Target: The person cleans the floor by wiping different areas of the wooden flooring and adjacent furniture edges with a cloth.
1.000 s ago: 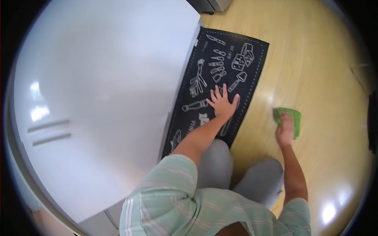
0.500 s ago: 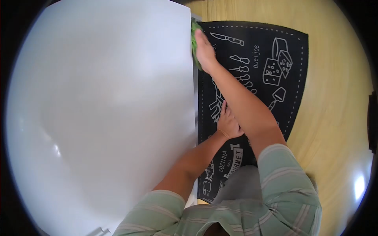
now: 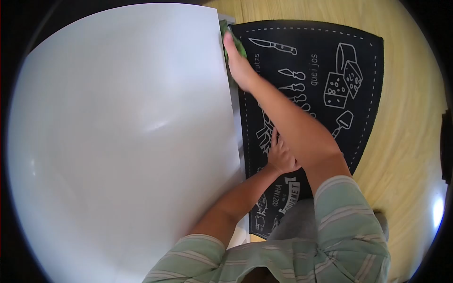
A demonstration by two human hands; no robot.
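Note:
My right hand (image 3: 238, 66) reaches far forward, with a crumpled green cloth (image 3: 240, 47) under its fingers. Hand and cloth are against the edge of a large, glossy white panel (image 3: 141, 118); part of the cloth is hidden by the hand. Crossing beneath my right forearm, my left hand (image 3: 282, 158) has its fingers stretched out and apart, with nothing seen in it. The forearm covers some of those fingers, and I cannot tell whether the two touch.
Below lies a black mat (image 3: 325, 155) with white kitchen drawings and words, on a light wood-look floor (image 3: 406, 141). A grey strip (image 3: 227, 19) runs along the white panel's edge. Part of a shoe (image 3: 382, 224) shows at the lower right.
The view has shifted, so the panel's edge slants more and the mat sits further right. My right hand, with the green cloth, appears slightly further left. My left hand keeps its spread pose.

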